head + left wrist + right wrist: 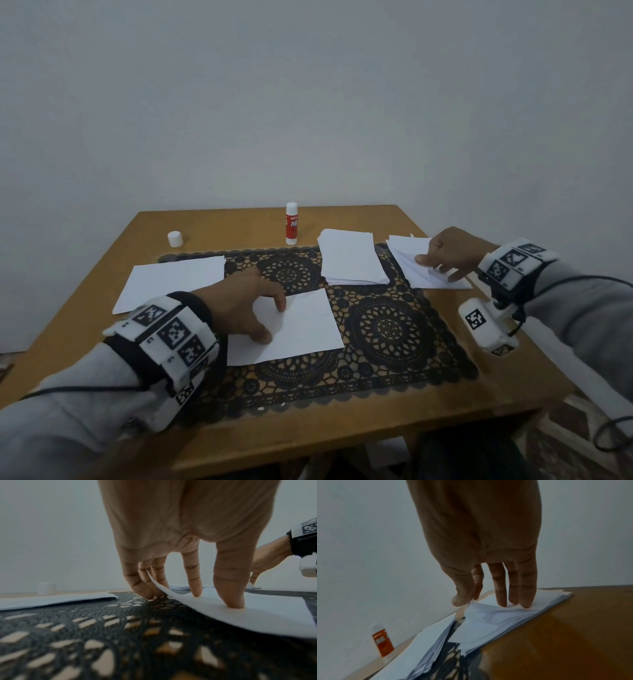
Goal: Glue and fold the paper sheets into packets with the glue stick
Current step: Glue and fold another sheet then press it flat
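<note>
On the wooden tabletop [404, 421] lies a black lace mat [387, 329], and at the centre of the head view a single white paper sheet [301, 329] rests on it. The left hand [239, 305] stands over that sheet's left edge with fingers spread and fairly straight: in the left wrist view the thumb and forefinger press down on the paper while the sheet's far corner lifts against the other fingers [145, 588], whose tips meet the mat. The right hand [452, 253], at the right of the head view, is on a loose pile of folded papers [414, 270]; thumb and forefinger pinch up an edge of the top piece [481, 611] (the remaining fingers lie straight on the pile). Between the hands sits a neat stack of sheets [352, 257]. The glue stick [292, 223] stands upright and uncapped at the upper centre of the tabletop, its white cap [175, 238] apart to the left. A larger sheet [171, 284] lies at the left.
</note>
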`<move>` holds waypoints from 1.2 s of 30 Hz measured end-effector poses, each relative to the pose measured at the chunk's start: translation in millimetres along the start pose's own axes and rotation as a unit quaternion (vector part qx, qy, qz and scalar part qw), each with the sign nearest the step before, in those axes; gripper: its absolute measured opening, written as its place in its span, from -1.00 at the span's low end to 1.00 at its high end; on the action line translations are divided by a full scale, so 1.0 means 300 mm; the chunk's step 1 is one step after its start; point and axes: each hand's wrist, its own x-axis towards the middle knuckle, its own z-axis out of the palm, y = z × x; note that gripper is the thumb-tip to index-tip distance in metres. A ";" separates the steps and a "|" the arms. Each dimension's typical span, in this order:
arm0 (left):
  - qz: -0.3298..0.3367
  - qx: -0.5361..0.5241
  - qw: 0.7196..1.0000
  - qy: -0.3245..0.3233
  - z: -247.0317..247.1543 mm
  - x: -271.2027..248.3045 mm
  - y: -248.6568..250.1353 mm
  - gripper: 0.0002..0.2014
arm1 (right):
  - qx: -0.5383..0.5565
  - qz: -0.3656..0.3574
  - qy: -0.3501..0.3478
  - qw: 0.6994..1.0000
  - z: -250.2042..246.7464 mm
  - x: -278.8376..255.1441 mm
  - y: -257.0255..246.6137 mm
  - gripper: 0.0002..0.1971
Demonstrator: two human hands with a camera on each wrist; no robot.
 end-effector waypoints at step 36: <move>0.053 -0.270 0.936 0.218 -0.051 -0.066 -0.009 -0.62 | 0.275 -0.286 -0.017 0.918 0.013 -0.330 -0.298 -0.86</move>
